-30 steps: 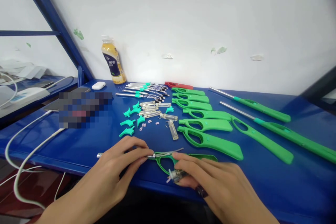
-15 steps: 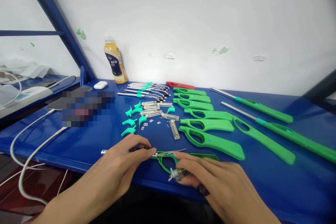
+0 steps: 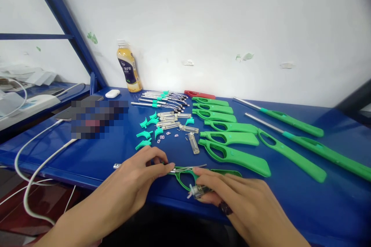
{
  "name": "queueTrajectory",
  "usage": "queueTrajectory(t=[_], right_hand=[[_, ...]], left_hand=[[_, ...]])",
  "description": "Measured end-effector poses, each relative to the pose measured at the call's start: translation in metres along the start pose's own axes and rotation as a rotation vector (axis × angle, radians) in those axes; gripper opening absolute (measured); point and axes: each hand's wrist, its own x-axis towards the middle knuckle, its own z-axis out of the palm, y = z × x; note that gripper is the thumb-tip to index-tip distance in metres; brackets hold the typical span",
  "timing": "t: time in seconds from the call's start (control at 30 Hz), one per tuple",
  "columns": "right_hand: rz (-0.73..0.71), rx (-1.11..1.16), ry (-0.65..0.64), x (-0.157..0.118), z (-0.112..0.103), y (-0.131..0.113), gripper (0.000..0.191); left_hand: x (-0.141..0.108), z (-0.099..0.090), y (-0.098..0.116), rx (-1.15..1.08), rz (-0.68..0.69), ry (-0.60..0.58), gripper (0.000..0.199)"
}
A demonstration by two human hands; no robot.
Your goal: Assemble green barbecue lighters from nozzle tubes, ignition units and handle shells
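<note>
My left hand [image 3: 139, 173] pinches a lighter's metal tube [image 3: 116, 166] between thumb and fingers. Its silver end sticks out to the left of the hand. Thin wires [image 3: 191, 168] run right from the pinch, over an open green lighter shell [image 3: 181, 182] lying at the table's front. My right hand [image 3: 234, 191] is closed around a clear fuel tank [image 3: 199, 190], its white-tipped end pointing left. Part of the tank is hidden in the fingers. The right index fingertip is close to the wires; I cannot tell whether it touches them.
Beyond my hands lie clear tanks [image 3: 193, 143], teal triggers [image 3: 143, 144], wired metal tubes [image 3: 145, 103] and green shells [image 3: 237, 157]. Two long lighters [image 3: 307, 142] rest at right. A yellow bottle [image 3: 129, 67], an earbud case [image 3: 113, 93] and white cables [image 3: 26, 197] are at left.
The whole view has shifted slightly. Both hands keep the same grips, with hardly any movement relative to the shell.
</note>
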Motion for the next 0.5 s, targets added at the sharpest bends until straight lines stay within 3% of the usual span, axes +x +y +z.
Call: queueTrajectory(t=[0.13,0.27,0.5], right_hand=[[0.018,0.019,-0.018,-0.001,0.001,0.000,0.068],[0.004,-0.001,-0.014,-0.002,-0.002,0.000,0.068],[-0.037,-0.081,0.014,0.001,-0.005,0.001,0.067]], left_hand=[[-0.001,0.002,0.003,0.026,-0.018,0.000,0.045],[0.008,0.003,0.016,0.050,-0.061,0.002,0.027],[0.035,0.012,0.025,-0.098,-0.092,-0.127,0.024]])
